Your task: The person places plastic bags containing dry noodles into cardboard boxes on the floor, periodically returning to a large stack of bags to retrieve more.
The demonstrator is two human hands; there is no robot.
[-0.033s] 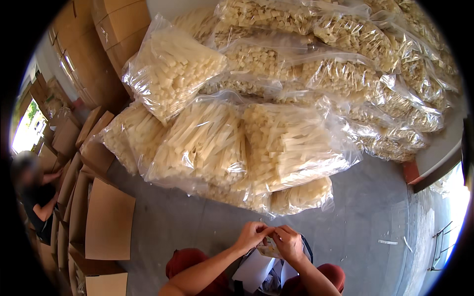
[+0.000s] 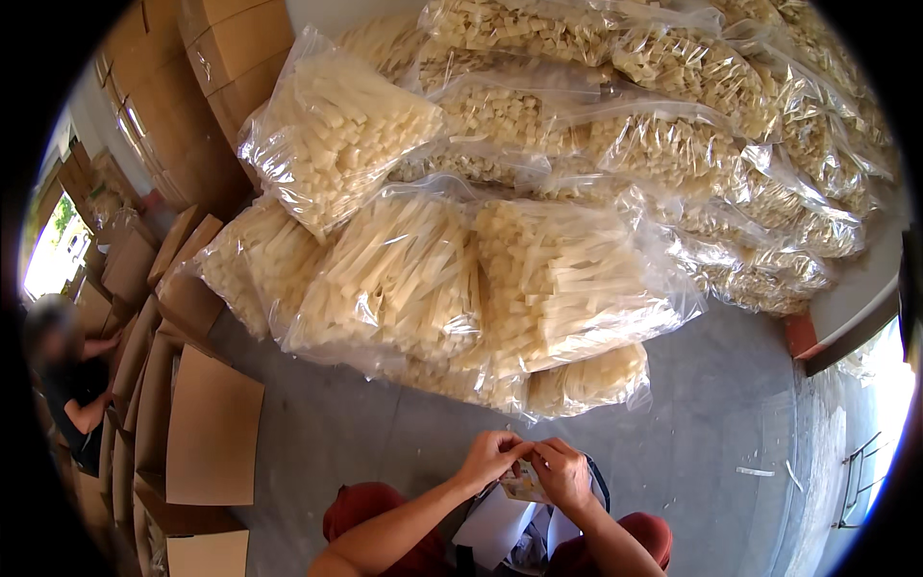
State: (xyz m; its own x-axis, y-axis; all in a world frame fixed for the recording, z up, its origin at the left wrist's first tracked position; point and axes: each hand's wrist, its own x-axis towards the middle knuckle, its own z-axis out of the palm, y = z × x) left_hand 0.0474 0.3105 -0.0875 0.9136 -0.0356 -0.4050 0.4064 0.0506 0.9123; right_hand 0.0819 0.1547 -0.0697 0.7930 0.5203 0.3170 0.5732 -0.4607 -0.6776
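My left hand and my right hand meet low in the middle of the picture, above my lap. The fingertips of both are pinched together on a small pale, flat thing with yellowish patches. It looks like a little packet, but its kind is unclear, and the fingers cover its upper edge. Right beneath the hands, between my red-clad knees, is an open dark-rimmed bag. White sheets or cards and a crumpled grey thing show in it.
Clear plastic bags of cream-coloured strips are piled ahead, over the grey floor. Open cardboard boxes line the left, with taller stacked cartons behind. A person works among the boxes. A metal rack stands far right.
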